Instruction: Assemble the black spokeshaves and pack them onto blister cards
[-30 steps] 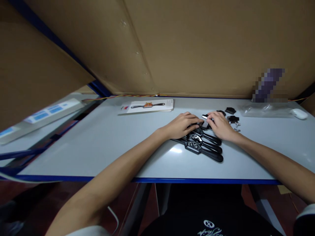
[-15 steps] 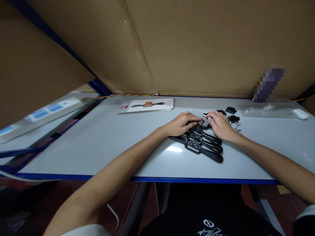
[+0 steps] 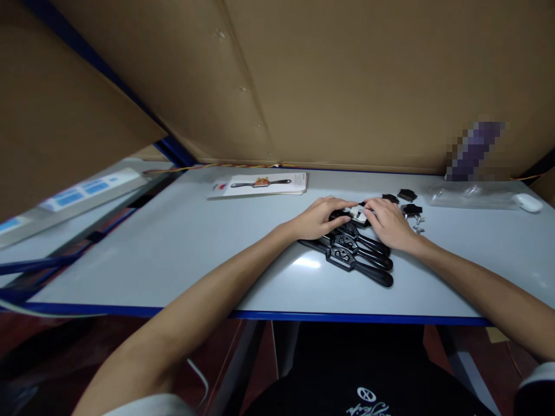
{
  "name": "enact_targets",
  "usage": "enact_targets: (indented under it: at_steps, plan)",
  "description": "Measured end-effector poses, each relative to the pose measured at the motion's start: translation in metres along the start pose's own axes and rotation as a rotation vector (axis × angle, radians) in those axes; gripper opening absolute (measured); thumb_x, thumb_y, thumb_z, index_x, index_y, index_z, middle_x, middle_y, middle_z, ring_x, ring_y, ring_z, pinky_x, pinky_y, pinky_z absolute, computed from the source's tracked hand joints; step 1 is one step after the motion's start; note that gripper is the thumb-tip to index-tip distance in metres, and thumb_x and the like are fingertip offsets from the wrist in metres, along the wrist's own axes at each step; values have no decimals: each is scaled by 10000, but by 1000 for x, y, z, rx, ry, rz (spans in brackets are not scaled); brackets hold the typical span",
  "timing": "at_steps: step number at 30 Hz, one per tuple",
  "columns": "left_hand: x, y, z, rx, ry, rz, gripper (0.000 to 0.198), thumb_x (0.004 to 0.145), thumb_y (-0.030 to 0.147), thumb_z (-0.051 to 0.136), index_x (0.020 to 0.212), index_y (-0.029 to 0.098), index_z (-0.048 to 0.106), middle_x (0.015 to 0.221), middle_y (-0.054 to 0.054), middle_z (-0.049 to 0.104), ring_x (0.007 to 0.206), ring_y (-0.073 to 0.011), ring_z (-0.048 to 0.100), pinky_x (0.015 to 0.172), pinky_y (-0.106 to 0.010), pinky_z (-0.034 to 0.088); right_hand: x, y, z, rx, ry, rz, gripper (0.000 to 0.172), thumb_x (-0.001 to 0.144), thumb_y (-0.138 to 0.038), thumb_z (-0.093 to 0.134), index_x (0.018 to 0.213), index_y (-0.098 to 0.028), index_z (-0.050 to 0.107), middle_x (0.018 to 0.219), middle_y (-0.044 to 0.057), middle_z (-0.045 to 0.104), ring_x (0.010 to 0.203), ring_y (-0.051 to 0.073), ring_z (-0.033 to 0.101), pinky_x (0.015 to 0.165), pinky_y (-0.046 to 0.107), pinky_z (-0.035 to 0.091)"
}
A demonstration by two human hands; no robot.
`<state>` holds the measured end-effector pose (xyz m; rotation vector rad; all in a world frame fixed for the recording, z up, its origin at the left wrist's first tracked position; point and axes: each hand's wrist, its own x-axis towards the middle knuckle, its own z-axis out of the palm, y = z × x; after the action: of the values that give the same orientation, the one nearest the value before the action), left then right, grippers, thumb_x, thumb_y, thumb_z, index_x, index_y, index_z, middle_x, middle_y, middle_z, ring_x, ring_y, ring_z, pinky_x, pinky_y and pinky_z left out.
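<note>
My left hand [image 3: 321, 218] is closed on the rearmost black spokeshave, its thumb and forefinger stretched along the near and far sides. A flat, shiny metal blade [image 3: 358, 214] shows on this tool between my hands. From the right, my right hand [image 3: 389, 221] grips the same spokeshave, fingertips at the blade's edge; part of the tool is hidden under both hands. A small dark piece shows by the fingertips, too small to make out. Just in front lie several black spokeshaves [image 3: 343, 256], stacked side by side with their handles slanting down to the right.
Beyond my right hand lie small black metal caps [image 3: 411, 210] and silver screws [image 3: 418, 220]. A printed card [image 3: 260, 185] showing a spokeshave lies at the back left. A clear plastic bag [image 3: 472, 197] and a white mouse-like object [image 3: 529, 202] are at the right. Cardboard walls [image 3: 347, 86] enclose the back.
My right fingertips have shifted slightly, closer to the left forefinger. The metal blade between my hands now looks brighter. The stacked spokeshaves and loose parts have stayed put.
</note>
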<state>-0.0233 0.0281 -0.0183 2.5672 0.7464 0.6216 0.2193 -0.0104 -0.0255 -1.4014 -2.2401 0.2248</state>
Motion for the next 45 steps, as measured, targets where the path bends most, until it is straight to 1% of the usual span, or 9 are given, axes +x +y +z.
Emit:
enact_targets:
  at_steps: [4,8,15,21,30,35,39,42,45]
  plan:
    - [-2,1,2,84,-5,-52,612,1028,515,525,1539,178,503,1434,-162,641,1307,-321,585,1131,-506,437,2,1,3,73,74,22,243,1024,-335,386,963,-233,598,1094,140,720,1026,312,624,929,470,456]
    - [-3,3,2,172,-34,-52,631,1050,528,451,1556,151,472,1363,-179,655,1252,-324,596,1098,-489,463,5,1,-5,142,195,20,226,992,-339,417,887,-233,586,993,119,712,951,281,627,889,427,460]
    - [0,11,-1,261,-56,-5,527,1078,445,355,1362,134,670,1233,-171,674,1147,-307,630,1048,-472,489,14,16,-60,23,195,189,231,899,-339,528,712,-220,593,647,20,616,615,185,512,649,333,338]
    - [1,12,-1,249,-40,7,498,1075,419,360,1339,151,687,1198,-156,680,1102,-288,635,1026,-453,500,7,27,-82,-16,171,132,231,884,-333,532,712,-210,625,633,13,624,591,168,507,637,327,343]
    - [1,13,-2,353,-68,41,474,1091,397,359,1361,165,672,1216,-141,694,1114,-271,634,1006,-425,493,-2,52,-54,12,157,116,296,920,-352,538,769,-207,747,893,93,758,832,248,654,798,393,477]
    - [1,21,-6,521,-15,134,407,1102,356,375,1253,189,715,1154,-99,756,1081,-245,670,968,-399,476,-8,44,-46,-180,215,3,358,983,-303,478,1123,-181,784,1123,155,760,1034,329,643,932,509,491]
    - [1,35,-13,505,60,213,449,1113,343,330,1072,184,748,982,-76,780,932,-205,709,936,-378,488,-15,25,-43,-192,18,-188,412,1015,-209,405,1251,-224,742,1362,100,719,1326,332,576,1077,565,451]
    - [-1,46,-12,422,49,285,447,1098,408,350,1147,180,732,1073,-96,777,1020,-228,713,966,-399,499,-17,18,-39,-211,-143,-240,472,1027,-184,366,1369,-251,684,1521,63,623,1500,337,439,1173,626,375]
    - [-3,51,-1,374,-44,315,478,1074,489,379,1271,180,687,1257,-138,725,1195,-288,662,1050,-459,477,-17,18,-37,-209,-239,-220,484,1023,-178,359,1381,-242,679,1561,55,586,1558,341,363,1219,644,328]
